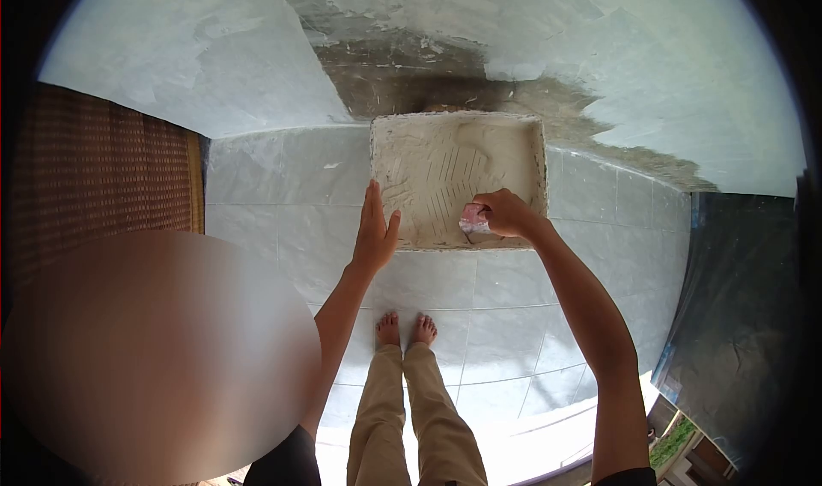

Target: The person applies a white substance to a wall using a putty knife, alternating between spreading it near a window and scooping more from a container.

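A rectangular tray (544, 156) coated in pale residue rests on the tiled floor against the wall. Inside it lies a layer of beige putty-like paste (419, 156), marked with rows of short lines. My right hand (507, 212) grips a small pink scraper (474, 219) smeared with white, over the near right part of the tray. At the tray's left side is my left hand (375, 233), its fingers stretched out flat along the rim and the thumb apart.
Behind the tray, the wall (231, 66) carries pale coating around a dark bare patch (402, 71). A brown woven mat (111, 161) hangs at left, and dark sheeting (741, 298) at right. My bare feet (407, 329) stand on grey tiles (300, 173). A blurred oval covers the lower left.
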